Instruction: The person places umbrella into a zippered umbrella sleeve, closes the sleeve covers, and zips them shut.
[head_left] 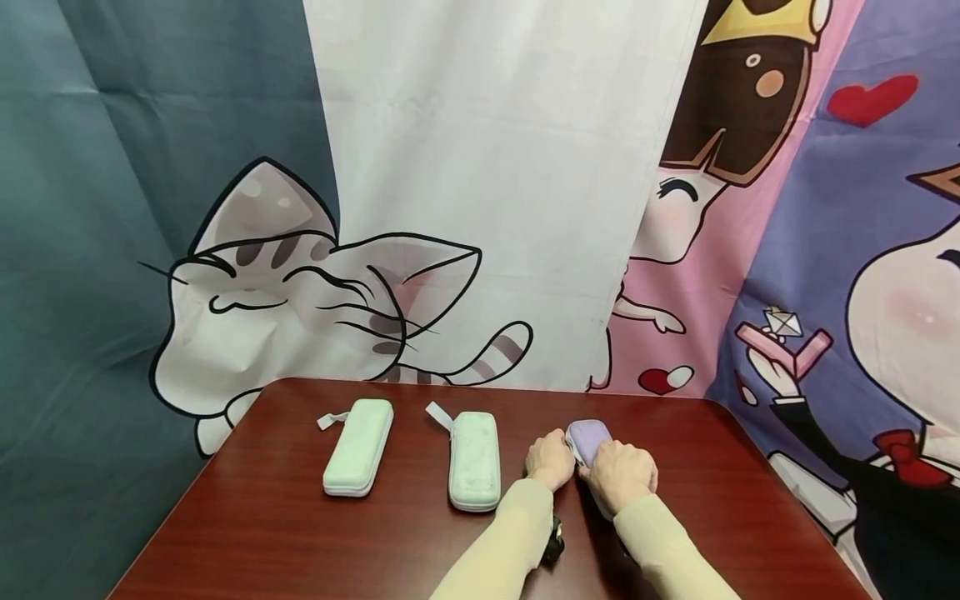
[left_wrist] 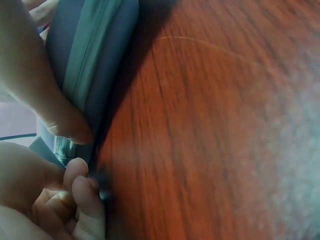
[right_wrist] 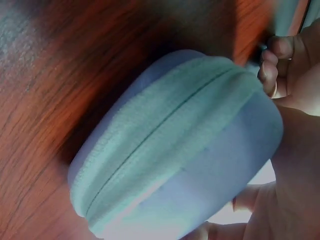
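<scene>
A purple zip case [head_left: 587, 433] lies on the table under my right hand [head_left: 621, 475], which grips it across the middle. My left hand [head_left: 550, 460] is at the case's far left corner, its fingers curled at the end of the zipper and pinching the pull tab there; fingers partly hide the tab. In the left wrist view, a thumb presses the case's side beside the pale green zipper band [left_wrist: 87, 55]. The right wrist view shows the near end of the case [right_wrist: 220, 155], where the zipper line looks closed.
Two pale green zip cases, one at left [head_left: 358, 450] and one nearer the middle [head_left: 475, 462], lie on the reddish-brown table [head_left: 262, 517], each with a strap at its far end. A printed cartoon curtain [head_left: 487, 183] hangs behind the table.
</scene>
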